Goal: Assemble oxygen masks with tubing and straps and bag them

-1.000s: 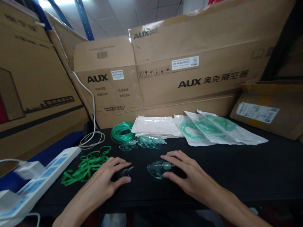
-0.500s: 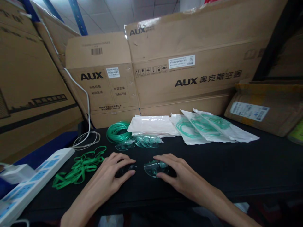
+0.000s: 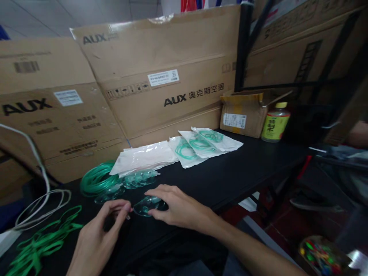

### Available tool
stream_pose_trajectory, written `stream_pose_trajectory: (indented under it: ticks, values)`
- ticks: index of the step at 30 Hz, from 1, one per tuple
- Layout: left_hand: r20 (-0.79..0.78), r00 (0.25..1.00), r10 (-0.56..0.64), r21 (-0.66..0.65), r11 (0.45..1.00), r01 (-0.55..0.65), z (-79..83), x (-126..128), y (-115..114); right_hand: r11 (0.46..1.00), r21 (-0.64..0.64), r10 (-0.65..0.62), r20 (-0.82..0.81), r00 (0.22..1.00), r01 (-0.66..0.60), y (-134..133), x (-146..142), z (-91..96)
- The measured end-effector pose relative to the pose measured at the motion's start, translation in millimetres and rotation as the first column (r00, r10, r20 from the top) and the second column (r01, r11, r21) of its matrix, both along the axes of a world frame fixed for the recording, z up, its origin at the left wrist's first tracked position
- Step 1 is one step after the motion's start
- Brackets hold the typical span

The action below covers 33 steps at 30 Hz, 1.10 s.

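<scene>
My right hand (image 3: pixel 179 207) is closed around a clear green-tinted oxygen mask (image 3: pixel 141 207), thumb on the near side and fingers on the far side, low over the black table. To the left of the mask, my left hand (image 3: pixel 100 232) is closed, with thumb and index finger pressed together. A tiny shiny bit shows below its fingertips, too small to name. Beyond my hands are several more clear masks (image 3: pixel 139 179) in a row, and a single mask (image 3: pixel 109 193) lies in front of a coil of green tubing (image 3: pixel 96 179).
Green elastic straps (image 3: pixel 43 245) lie at the left, near a white cable (image 3: pixel 43 209). White pouches (image 3: pixel 146 156) and packs with green tubing (image 3: pixel 184 151) lie along the back. A cardboard box (image 3: pixel 241 115) and a yellow-labelled bottle (image 3: pixel 274 124) stand at the far right.
The view has swung to the right, bringing the bottle and floor into sight. My left hand's thumb and index finger have gone from apart to pressed together. The right hand still holds the mask.
</scene>
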<state>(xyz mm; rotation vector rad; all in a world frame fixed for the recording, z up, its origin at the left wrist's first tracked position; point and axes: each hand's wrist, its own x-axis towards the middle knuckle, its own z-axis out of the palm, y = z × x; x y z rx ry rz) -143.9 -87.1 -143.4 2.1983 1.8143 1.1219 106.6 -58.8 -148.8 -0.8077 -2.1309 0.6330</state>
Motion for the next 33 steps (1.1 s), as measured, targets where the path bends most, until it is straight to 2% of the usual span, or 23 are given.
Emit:
stream_pose_trajectory:
  ticks: [5, 9, 15, 18, 23, 25, 33]
  values:
    - [0.078, 0.996, 0.035, 0.083, 0.996, -0.042, -2.2, 30.0, -7.5, 0.995, 0.038, 0.087, 0.056, 0.995, -0.089, -8.5, 0.6, 0.4]
    - [0.020, 0.999, -0.043, 0.130, 0.991, 0.040, -5.4, 43.1, -12.4, 0.997, 0.023, 0.068, 0.024, 0.997, -0.069, -12.9, 2.4, -6.0]
    - [-0.063, 0.991, -0.115, 0.195, 0.973, 0.125, -16.8, 44.8, -13.8, 0.996, -0.066, 0.060, 0.011, 0.998, -0.060, -13.1, 1.3, -18.5]
    - [-0.082, 0.985, -0.153, 0.223, 0.960, 0.167, -22.9, 43.0, -15.0, 0.994, -0.101, 0.036, 0.006, 0.999, -0.035, -10.4, 0.1, -19.0]
    - [0.011, 0.989, -0.147, 0.116, 0.983, 0.145, -22.4, 42.7, -19.3, 0.982, -0.181, 0.057, -0.028, 0.998, -0.062, -6.3, -2.7, -7.0]
    - [0.046, 0.985, -0.169, 0.075, 0.983, 0.165, -20.0, 41.7, -20.2, 0.977, -0.209, 0.027, -0.041, 0.999, -0.034, -4.8, -3.1, -3.2]
    - [0.179, 0.960, -0.216, 0.003, 0.976, 0.219, -19.3, 36.6, -23.3, 0.956, -0.274, 0.086, -0.080, 0.993, -0.105, -2.4, -0.8, -0.5]
